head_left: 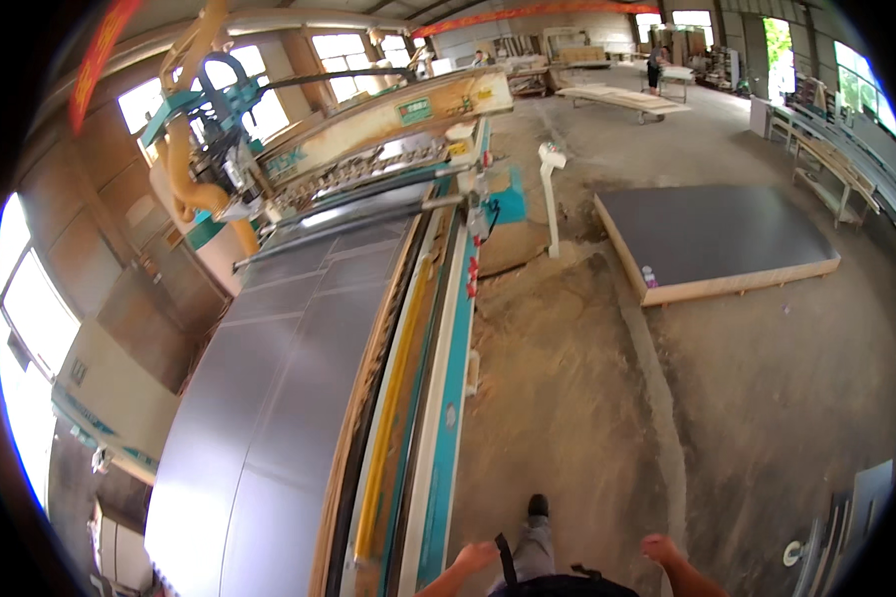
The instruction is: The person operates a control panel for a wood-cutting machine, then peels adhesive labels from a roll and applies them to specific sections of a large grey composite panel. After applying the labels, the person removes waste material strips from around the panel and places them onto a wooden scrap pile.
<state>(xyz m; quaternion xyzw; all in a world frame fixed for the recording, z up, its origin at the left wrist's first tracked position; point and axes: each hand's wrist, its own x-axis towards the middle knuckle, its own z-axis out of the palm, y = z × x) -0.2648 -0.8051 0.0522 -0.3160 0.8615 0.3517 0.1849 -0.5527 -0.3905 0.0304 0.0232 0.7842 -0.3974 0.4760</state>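
Note:
My left hand [480, 555] hangs low beside a black strap at my waist. Its fingers look curled in, and I see nothing held in them. On the other side of my body, my right hand [657, 546] is closed in a loose fist above the concrete floor. Both hands are apart from the machine. Nearest the left one is the teal and white side rail [441, 468] of a long cutting machine. Large dark grey sheets [299, 398] lie on the machine's bed.
Across the bed stands the machine's gantry [388, 119] with its cutting head and yellow hose. A white control stand [551, 199] rises beside it. A low stack of dark panels [717, 239] lies to the right. Far back, a person [655, 70] stands near tables.

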